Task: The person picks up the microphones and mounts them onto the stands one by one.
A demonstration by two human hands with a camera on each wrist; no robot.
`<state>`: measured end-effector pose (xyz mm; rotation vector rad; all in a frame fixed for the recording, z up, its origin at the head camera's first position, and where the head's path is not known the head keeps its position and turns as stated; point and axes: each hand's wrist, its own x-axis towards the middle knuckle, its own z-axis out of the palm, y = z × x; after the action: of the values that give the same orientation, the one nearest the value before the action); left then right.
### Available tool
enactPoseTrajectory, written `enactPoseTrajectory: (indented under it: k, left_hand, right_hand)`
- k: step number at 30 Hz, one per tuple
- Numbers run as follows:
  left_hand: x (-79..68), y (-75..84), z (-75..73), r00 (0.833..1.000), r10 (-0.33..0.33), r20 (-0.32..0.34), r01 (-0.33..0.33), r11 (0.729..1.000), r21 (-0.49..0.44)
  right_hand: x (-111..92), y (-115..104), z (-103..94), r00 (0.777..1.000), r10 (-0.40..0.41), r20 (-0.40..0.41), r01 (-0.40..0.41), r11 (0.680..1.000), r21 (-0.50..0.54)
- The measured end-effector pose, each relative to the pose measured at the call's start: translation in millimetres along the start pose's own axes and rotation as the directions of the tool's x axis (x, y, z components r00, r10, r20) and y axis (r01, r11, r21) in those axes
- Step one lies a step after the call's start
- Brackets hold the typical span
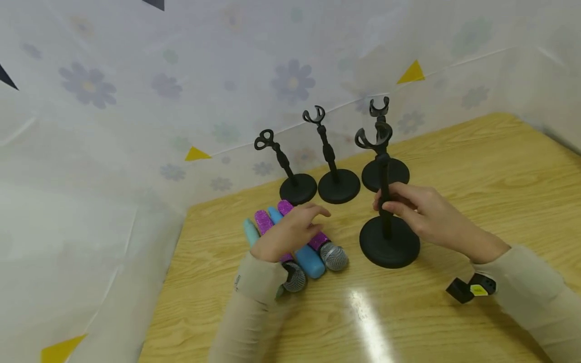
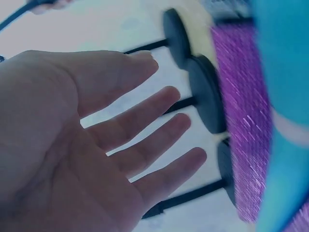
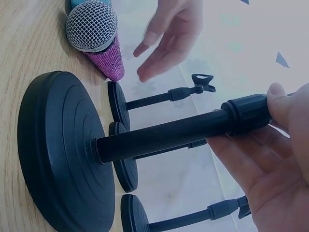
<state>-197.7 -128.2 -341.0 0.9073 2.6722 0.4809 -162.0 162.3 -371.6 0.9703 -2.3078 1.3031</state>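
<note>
A pale right sleeve point(image 1: 535, 297) leads to the right hand point(image 1: 428, 214), gripping the front stand point(image 1: 389, 247) upright before three other stands point(image 1: 339, 186), while the left hand point(image 1: 292, 229), fingers loosely extended, is above the microphones point(image 1: 334, 257), seemingly mid-positioning, which calls for steady placement.

Can see a pale, creased sheet point(image 1: 113, 136) patterned with faint purple and green flowers point(image 1: 293, 80) behind the wood-grain desk point(image 1: 476, 171). Can spot three yellow triangles point(image 1: 412, 73) against it in the head view, two above the desk's far edge and one at lower left, plus dark triangles point(image 1: 156, 4) toward the upper left. Can also catch a bright reflection point(image 1: 369, 325) on the desk.
</note>
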Motion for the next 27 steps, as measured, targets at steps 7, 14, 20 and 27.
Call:
enactPoseTrajectory:
  k: [7, 14, 20, 27]
  left_hand:
    - [-3.2, -22.6, -1.2, 0.998, -0.017, 0.064, 0.012, 0.997, 0.072]
    - [2.5, -28.6, 2.7, 0.991, -0.041, 0.130, 0.026, 0.993, 0.117]
    - [6.9, -22.8, 5.3, 0.984, -0.101, 0.145, 0.070, 0.976, 0.205]
    - [10.7, -13.8, 12.6, 0.986, -0.104, 0.133, 0.042, 0.912, 0.407]
  right_hand:
    - [-0.1, 1.7, 1.1, 1.000, -0.011, 0.016, 0.010, 0.999, 0.035]
    - [-1.4, 1.8, 0.8, 1.000, -0.007, 0.009, 0.007, 1.000, 0.027]
    - [-1.5, 1.7, -0.2, 1.000, -0.007, 0.003, 0.007, 1.000, 0.020]
    - [-1.7, 2.4, 0.1, 1.000, 0.001, 0.003, -0.001, 1.000, 0.016]
